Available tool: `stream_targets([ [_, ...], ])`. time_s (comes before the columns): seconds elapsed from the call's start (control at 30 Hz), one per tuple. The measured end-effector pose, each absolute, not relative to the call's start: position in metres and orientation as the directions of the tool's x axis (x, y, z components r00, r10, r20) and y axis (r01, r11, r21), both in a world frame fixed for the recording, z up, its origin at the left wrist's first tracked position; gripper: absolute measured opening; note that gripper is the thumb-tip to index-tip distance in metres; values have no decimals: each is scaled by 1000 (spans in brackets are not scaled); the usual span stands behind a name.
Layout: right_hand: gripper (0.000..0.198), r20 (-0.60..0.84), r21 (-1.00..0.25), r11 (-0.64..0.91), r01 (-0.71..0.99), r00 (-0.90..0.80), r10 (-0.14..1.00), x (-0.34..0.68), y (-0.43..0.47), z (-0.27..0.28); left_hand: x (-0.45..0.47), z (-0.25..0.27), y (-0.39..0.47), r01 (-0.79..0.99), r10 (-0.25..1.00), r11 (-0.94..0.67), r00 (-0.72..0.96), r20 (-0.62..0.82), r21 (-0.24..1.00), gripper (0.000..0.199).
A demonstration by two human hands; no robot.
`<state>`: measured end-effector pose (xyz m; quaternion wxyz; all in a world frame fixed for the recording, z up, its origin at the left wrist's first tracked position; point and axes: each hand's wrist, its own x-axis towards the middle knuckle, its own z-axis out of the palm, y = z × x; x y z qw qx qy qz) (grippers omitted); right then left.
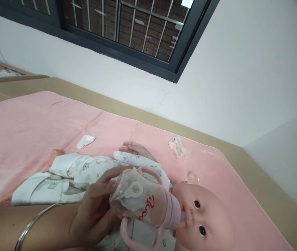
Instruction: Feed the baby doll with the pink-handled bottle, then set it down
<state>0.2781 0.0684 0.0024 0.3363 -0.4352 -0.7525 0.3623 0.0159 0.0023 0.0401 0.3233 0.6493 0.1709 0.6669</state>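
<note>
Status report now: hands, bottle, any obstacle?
Left hand grips clear pink-handled baby bottle, teat at baby doll mouth. Right hand out of view. Nothing blocking.

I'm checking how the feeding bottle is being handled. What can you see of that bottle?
The baby bottle is clear plastic with a pink collar, two pink loop handles and red lettering on its side. It looks empty and lies nearly level, its teat at the mouth of the doll. One hand, wearing a metal bangle, has its grip around the base; I can't tell which hand it is.
</note>
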Motion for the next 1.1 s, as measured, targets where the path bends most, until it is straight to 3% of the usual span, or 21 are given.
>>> stream_targets([
  [0.1,35,317,-896,315,312,-48,947,284,67,-2,15,39,1,-125,613,-779,55,788,614,63],
  [0.17,35,307,-835,344,430,-156,939,288,68,-2,15,39,0,-128,620,-772,65,782,623,62],
  [0.23,34,180,-714,436,548,-457,871,287,70,1,16,38,0,-144,628,-763,63,776,630,61],
  [0.33,55,52,-633,536,559,-660,749,278,73,10,17,38,0,-150,616,-773,54,786,616,59],
  [0.4,56,50,-654,516,553,-648,760,270,72,17,18,37,1,-148,611,-779,42,790,610,58],
  [0.57,15,77,-814,278,510,-379,922,261,61,36,18,40,2,-94,603,-792,39,797,603,61],
  [0.6,13,93,-854,232,465,-302,949,260,59,39,18,41,2,-87,600,-794,49,798,602,62],
  [0.67,28,120,-905,196,377,-217,969,256,58,44,18,41,1,-99,608,-786,57,792,610,62],
  [0.73,34,133,-889,245,386,-295,946,252,61,46,17,38,0,-125,619,-773,66,783,622,62],
  [0.87,31,66,-702,437,563,-559,826,249,67,45,15,34,-2,-160,627,-762,57,777,627,60],
  [1.1,38,58,-609,543,578,-650,757,264,66,29,22,72,5,-218,770,-606,80,633,765,52],
])
